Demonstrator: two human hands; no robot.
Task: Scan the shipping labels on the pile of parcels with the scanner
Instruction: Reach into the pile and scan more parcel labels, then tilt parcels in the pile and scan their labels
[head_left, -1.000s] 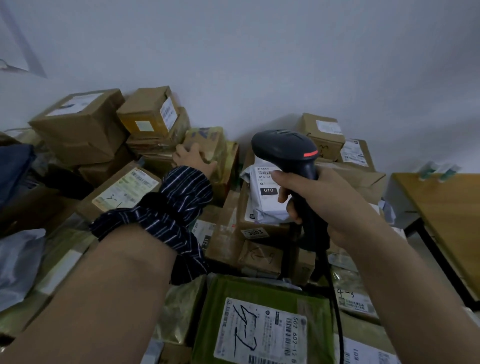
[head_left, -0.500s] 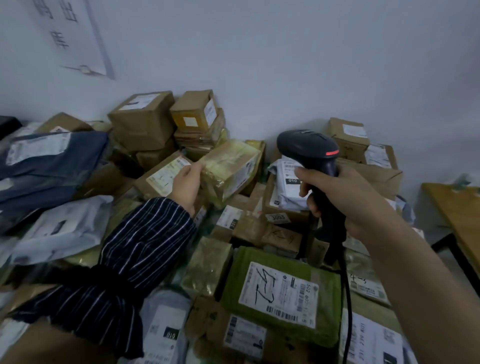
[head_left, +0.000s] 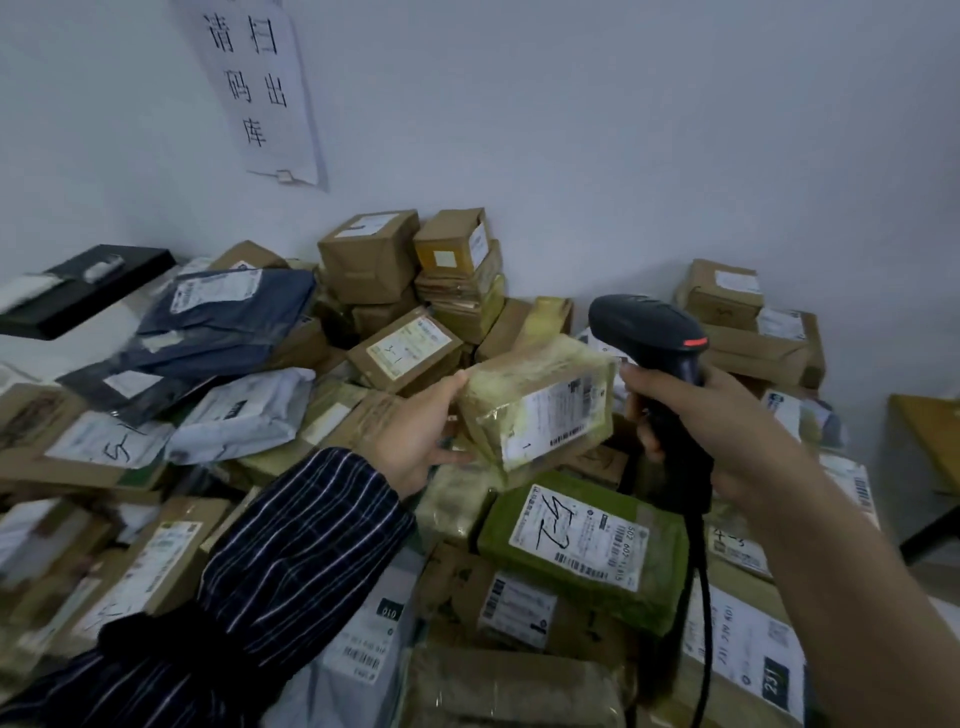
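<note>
— Holding what, L hand (head_left: 415, 441)?
— Tape-wrapped parcel (head_left: 519, 384), yellowish film over cardboard. Thumb on the top edge, fingers curled underneath. It's lifted clear above the pile of parcels (head_left: 156, 561) and tilted. Striped sleeve (head_left: 291, 561) on that arm.
— Can you read its label?
— White shipping label (head_left: 558, 415) w/ barcodes + a handwritten "1". Rest of the print is too small and blurry.
— R hand (head_left: 696, 421)?
— Fingers wrapped round the grip of the black handheld scanner (head_left: 649, 332). The head sits just above the parcel's R end, w/ a red strip on its side. Can't tell if the trigger is pressed. Cable (head_left: 701, 597) drops out of frame at the btm.
— Other text?
— Wall sheet (head_left: 254, 88): "请扫码出库". Green parcel (head_left: 498, 535) below the held one: big marker scrawl, "502 602", barcode. Brown box (head_left: 408, 348) behind: "3-1". White mailer (head_left: 363, 639) by the sleeve: "010". Btm-right label (head_left: 753, 660): "231", partly behind the R arm.
— Anything unclear?
— Black flat item (head_left: 88, 288) far L is blurred, can't ID. Wooden table (head_left: 930, 431) is cut off at the R edge. Dark blue mailer (head_left: 228, 322) has a label, but it's unreadable.
</note>
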